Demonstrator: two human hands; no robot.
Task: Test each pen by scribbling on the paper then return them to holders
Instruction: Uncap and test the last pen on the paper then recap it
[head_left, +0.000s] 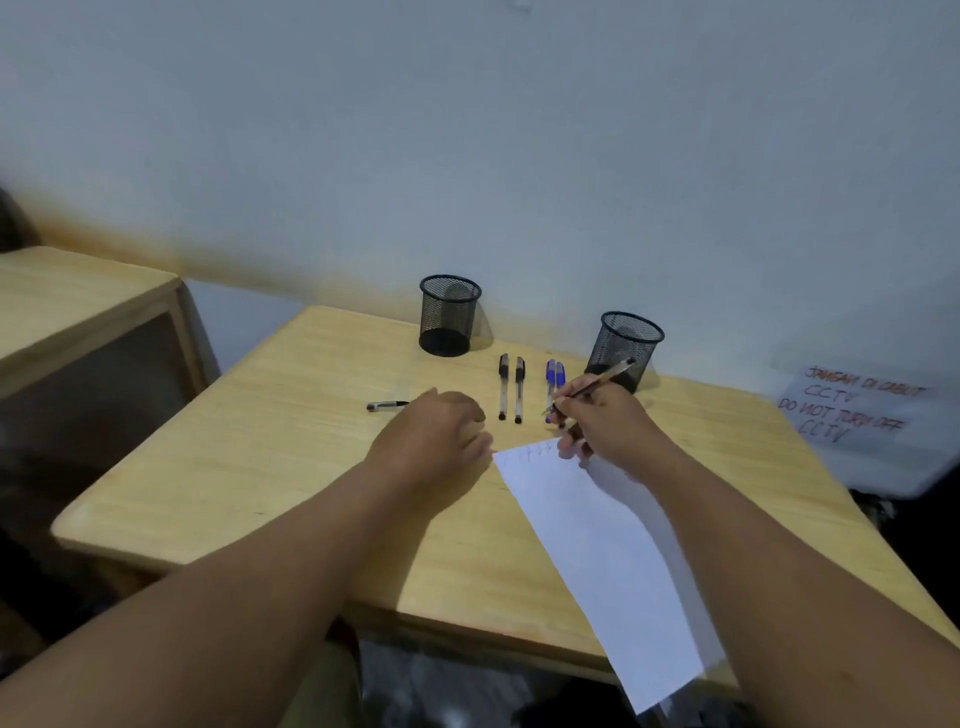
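The pen (597, 385) sits in a writing grip in the right hand (605, 421), its tip at the far corner of the paper (597, 545), beside faint scribbles. Light, stiff and smooth, it is probably best pinched low on the barrel. The left hand (436, 436) rests loosely curled, holding nothing, touching that corner. The thin sheet overhangs the surface's (260, 457) near edge and could slide. Two mesh holders (449, 314) stand beyond, with open room between.
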